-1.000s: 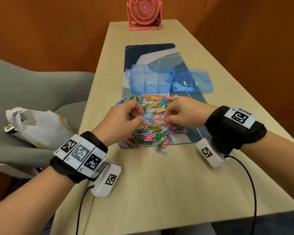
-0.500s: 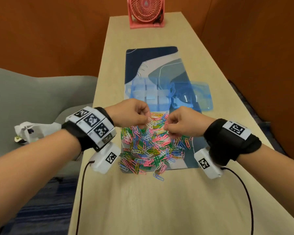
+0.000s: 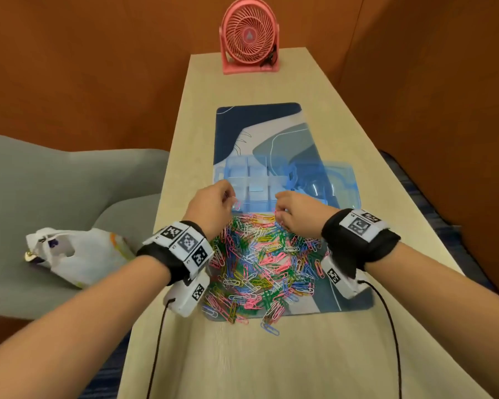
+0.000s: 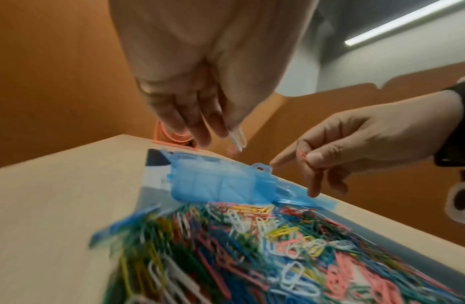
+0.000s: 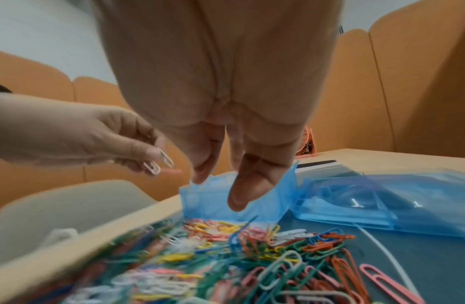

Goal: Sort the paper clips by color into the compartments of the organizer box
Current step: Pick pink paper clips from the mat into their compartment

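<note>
At frame centre the left hand (image 3: pixel 213 207) pinches a white paper clip (image 4: pixel 238 138) and the right hand (image 3: pixel 296 213) pinches a red paper clip (image 4: pixel 303 157), both above the organizer box (image 3: pixel 251 185) (blue, lid open); the clip pile (image 3: pixel 260 263) lies below.

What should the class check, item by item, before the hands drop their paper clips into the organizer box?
1. Left hand pinches a white clip: ok.
2. Right hand pinches a red clip: ok.
3. Organizer box lid open: ok.
4. Compartments free of clips: cannot tell.
5. Hands above the box: ok.
6. Pile clear of the box: ok.
</note>
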Demonstrator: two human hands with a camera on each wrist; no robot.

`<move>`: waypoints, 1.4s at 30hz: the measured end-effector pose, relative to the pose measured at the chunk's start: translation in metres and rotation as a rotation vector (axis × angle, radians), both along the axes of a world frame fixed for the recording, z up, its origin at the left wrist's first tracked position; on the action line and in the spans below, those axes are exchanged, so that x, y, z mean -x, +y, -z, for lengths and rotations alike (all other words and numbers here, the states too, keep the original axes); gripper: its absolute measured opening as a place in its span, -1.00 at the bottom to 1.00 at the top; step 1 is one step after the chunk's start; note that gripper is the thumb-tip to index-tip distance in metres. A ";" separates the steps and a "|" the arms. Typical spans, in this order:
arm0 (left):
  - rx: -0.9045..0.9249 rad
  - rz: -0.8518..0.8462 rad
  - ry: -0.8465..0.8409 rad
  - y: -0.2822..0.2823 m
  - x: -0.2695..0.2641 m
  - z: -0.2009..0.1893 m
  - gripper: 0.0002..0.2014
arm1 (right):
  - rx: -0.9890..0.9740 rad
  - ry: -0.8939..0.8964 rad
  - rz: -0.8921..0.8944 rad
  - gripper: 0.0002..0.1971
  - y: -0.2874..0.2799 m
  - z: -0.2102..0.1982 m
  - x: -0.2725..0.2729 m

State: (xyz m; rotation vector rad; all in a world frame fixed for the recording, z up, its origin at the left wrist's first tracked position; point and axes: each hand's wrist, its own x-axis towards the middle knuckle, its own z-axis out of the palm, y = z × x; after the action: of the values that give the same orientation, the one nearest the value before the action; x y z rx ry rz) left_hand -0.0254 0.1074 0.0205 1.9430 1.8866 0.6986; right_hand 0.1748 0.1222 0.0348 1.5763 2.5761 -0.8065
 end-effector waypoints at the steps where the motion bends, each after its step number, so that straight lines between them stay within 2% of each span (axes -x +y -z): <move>1: -0.028 -0.031 -0.036 0.000 -0.001 0.006 -0.93 | -0.012 -0.025 -0.001 -0.71 0.004 0.004 0.004; 6: -0.137 -0.058 -0.200 0.003 -0.008 0.020 -0.94 | -0.035 -0.143 0.011 -0.75 0.015 0.009 0.013; 9: -0.143 -0.048 -0.236 0.007 -0.007 0.021 -0.94 | -0.032 -0.164 0.000 -0.77 0.011 0.008 0.009; 14: 0.002 0.023 -0.093 0.001 -0.004 0.027 -0.96 | -0.027 -0.147 -0.017 -0.78 0.001 0.011 -0.001; 18: 0.080 0.087 -0.044 -0.012 -0.005 0.027 -0.95 | -0.011 -0.165 -0.035 -0.80 -0.008 0.011 -0.004; 24: 0.006 0.157 -0.024 -0.038 0.002 0.030 -0.94 | -0.036 -0.144 -0.073 -0.82 -0.023 0.010 -0.005; 30: -0.005 0.199 0.009 -0.063 0.000 0.028 -0.95 | -0.080 -0.147 -0.035 -0.83 -0.047 0.006 -0.007; 34: -0.084 0.175 -0.007 -0.073 0.000 0.033 -0.93 | -0.161 -0.040 0.004 -0.76 -0.055 0.013 -0.011; 38: -0.185 0.083 -0.093 -0.087 0.000 0.035 -0.95 | -0.205 0.041 0.026 -0.76 -0.057 0.014 -0.013; 42: -0.189 0.057 -0.045 -0.095 0.004 0.030 -0.96 | -0.192 -0.017 0.010 -0.78 -0.059 0.017 -0.015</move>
State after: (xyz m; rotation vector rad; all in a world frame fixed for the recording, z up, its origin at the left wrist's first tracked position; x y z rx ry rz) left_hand -0.0299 0.0124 -0.0091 2.0666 1.7873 0.9254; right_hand 0.1895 0.0628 0.0181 1.6360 2.7071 -0.5577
